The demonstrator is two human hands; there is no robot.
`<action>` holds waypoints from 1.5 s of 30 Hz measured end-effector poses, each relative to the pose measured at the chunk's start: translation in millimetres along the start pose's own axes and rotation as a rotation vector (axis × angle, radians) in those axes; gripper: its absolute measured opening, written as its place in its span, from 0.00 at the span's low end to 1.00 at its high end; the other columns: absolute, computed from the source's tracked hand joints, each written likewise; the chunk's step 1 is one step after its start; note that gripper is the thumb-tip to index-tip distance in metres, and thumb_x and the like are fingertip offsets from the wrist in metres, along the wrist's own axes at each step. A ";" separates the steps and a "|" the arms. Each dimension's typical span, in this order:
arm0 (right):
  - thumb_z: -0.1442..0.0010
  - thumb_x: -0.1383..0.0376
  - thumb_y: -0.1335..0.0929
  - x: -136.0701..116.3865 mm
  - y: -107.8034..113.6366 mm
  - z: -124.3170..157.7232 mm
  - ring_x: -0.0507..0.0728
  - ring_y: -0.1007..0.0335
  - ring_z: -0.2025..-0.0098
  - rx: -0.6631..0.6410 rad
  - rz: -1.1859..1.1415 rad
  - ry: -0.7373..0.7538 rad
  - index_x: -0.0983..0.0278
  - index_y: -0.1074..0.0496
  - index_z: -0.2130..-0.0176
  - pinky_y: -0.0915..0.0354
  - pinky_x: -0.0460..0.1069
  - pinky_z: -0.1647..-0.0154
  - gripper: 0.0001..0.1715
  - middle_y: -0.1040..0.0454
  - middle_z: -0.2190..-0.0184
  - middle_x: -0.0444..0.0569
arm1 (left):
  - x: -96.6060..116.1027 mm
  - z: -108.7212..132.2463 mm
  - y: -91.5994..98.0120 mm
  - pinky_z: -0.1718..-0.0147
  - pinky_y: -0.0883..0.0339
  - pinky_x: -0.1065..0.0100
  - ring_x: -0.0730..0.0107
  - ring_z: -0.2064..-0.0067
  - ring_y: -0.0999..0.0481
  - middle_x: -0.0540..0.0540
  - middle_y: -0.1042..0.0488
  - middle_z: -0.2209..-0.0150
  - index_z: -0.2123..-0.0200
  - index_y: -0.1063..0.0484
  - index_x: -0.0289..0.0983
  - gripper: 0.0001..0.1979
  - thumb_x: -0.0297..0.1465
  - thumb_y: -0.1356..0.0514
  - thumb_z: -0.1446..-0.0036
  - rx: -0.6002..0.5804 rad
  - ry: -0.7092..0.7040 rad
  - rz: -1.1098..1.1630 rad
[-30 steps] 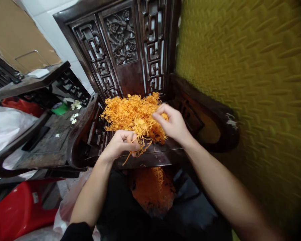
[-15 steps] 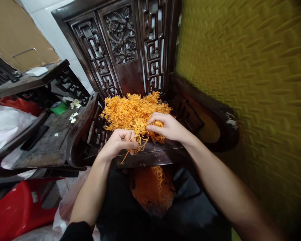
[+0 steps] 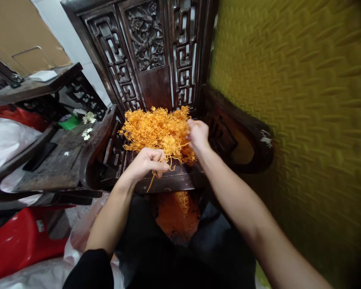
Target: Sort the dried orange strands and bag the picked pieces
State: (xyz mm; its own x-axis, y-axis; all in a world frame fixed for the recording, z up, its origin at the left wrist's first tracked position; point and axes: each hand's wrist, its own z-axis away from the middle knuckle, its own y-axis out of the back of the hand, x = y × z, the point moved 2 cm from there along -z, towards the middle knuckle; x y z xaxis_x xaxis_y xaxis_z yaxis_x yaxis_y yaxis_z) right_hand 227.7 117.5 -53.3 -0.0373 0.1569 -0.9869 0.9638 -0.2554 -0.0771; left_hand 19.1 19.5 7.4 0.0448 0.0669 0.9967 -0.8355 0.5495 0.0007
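A heap of orange plastic flower sprigs [image 3: 150, 128], thin-stemmed with small branched tips, lies on the seat of a dark carved wooden chair [image 3: 156, 90]. My left hand [image 3: 149, 162] is closed in front of the heap, its thumb pressed on several orange stems that dangle below the fist. At the heap's right edge is my right hand [image 3: 198, 135], fingers curled in a pinch against the sprigs. An orange strand shows by its fingertips; exactly what it grips is partly hidden.
A second wooden chair [image 3: 52, 164] at the left bears a green tape roll [image 3: 69, 122] and small pale flower pieces [image 3: 86, 133]. Below it are a red plastic stool [image 3: 21, 245] and white plastic bags [image 3: 10, 140]. A yellow textured panel [image 3: 289, 100] rises at the right. Orange sprigs [image 3: 183, 202] also lie beneath the seat.
My right hand has moved from the front middle of the heap to its right edge, away from my left hand. My left hand keeps its hold on the stems.
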 end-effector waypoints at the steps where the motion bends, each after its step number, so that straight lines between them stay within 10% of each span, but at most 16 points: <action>1: 0.41 0.44 0.34 -1.3 4.9 -2.0 0.49 0.47 0.81 0.021 -0.026 -0.055 0.60 0.38 0.70 0.51 0.44 0.83 0.23 0.43 0.81 0.38 | 1.0 4.0 1.6 0.79 0.40 0.72 0.76 0.81 0.28 0.53 0.33 0.80 0.85 0.52 0.36 0.31 0.30 0.26 0.56 -0.027 -0.011 -0.008; 8: 0.50 0.64 0.28 -26.3 10.2 37.7 0.48 0.42 0.83 -0.394 -0.149 -0.272 0.65 0.24 0.55 0.56 0.44 0.86 0.20 0.25 0.73 0.46 | -6.7 11.6 13.4 0.78 0.38 0.72 0.79 0.79 0.31 0.55 0.38 0.78 0.84 0.48 0.35 0.30 0.34 0.27 0.54 -0.188 0.090 -0.022; 14: 0.44 0.42 0.29 -31.5 10.6 51.0 0.47 0.48 0.83 -0.498 -0.114 -0.245 0.65 0.23 0.61 0.61 0.44 0.84 0.29 0.39 0.81 0.39 | -3.5 11.2 15.7 0.79 0.39 0.74 0.82 0.78 0.35 0.55 0.39 0.78 0.84 0.49 0.35 0.30 0.32 0.27 0.53 -0.186 0.060 -0.020; 19: 0.44 0.37 0.31 -34.0 -1.5 61.3 0.50 0.41 0.76 -0.731 0.117 -0.005 0.66 0.26 0.68 0.46 0.46 0.75 0.33 0.33 0.77 0.43 | -4.5 9.9 14.2 0.80 0.37 0.74 0.81 0.79 0.34 0.55 0.39 0.78 0.83 0.48 0.35 0.29 0.34 0.27 0.53 -0.202 0.115 -0.043; 29: 0.42 0.52 0.30 -27.1 -6.6 34.3 0.51 0.40 0.72 -0.245 0.321 0.245 0.65 0.30 0.74 0.43 0.49 0.66 0.20 0.33 0.78 0.42 | 9.6 8.0 -6.5 0.79 0.43 0.74 0.81 0.81 0.35 0.54 0.35 0.82 0.85 0.46 0.35 0.26 0.30 0.31 0.49 -0.222 0.072 -0.125; 34: 0.50 0.45 0.25 -9.3 38.8 -7.1 0.49 0.45 0.81 0.189 0.085 0.008 0.63 0.34 0.75 0.48 0.47 0.78 0.27 0.41 0.84 0.37 | 12.2 27.0 4.7 0.83 0.45 0.74 0.80 0.82 0.34 0.53 0.37 0.81 0.85 0.47 0.35 0.28 0.31 0.29 0.50 -0.327 0.062 -0.042; 41: 0.56 0.50 0.20 -27.6 42.1 30.3 0.53 0.30 0.79 -0.266 -0.223 -0.184 0.66 0.22 0.60 0.47 0.45 0.85 0.30 0.29 0.79 0.44 | -1.4 24.7 33.1 0.83 0.41 0.74 0.77 0.82 0.30 0.52 0.32 0.79 0.81 0.48 0.36 0.26 0.28 0.31 0.45 -0.108 0.010 0.101; 45: 0.52 0.55 0.20 -42.9 26.8 45.0 0.56 0.23 0.69 -0.289 -0.366 -0.230 0.65 0.21 0.55 0.45 0.43 0.84 0.28 0.23 0.69 0.50 | -4.0 14.4 32.8 0.83 0.39 0.73 0.76 0.83 0.31 0.50 0.29 0.79 0.80 0.45 0.36 0.23 0.31 0.35 0.40 -0.058 -0.116 0.216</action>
State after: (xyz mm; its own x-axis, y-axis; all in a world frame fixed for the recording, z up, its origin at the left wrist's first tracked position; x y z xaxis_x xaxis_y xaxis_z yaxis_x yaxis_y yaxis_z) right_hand 243.2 61.0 -19.4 -0.4113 -0.0358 -0.9108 0.9091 0.0561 -0.4128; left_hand -16.4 25.3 4.6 -0.1976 0.0937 0.9758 -0.7856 0.5802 -0.2148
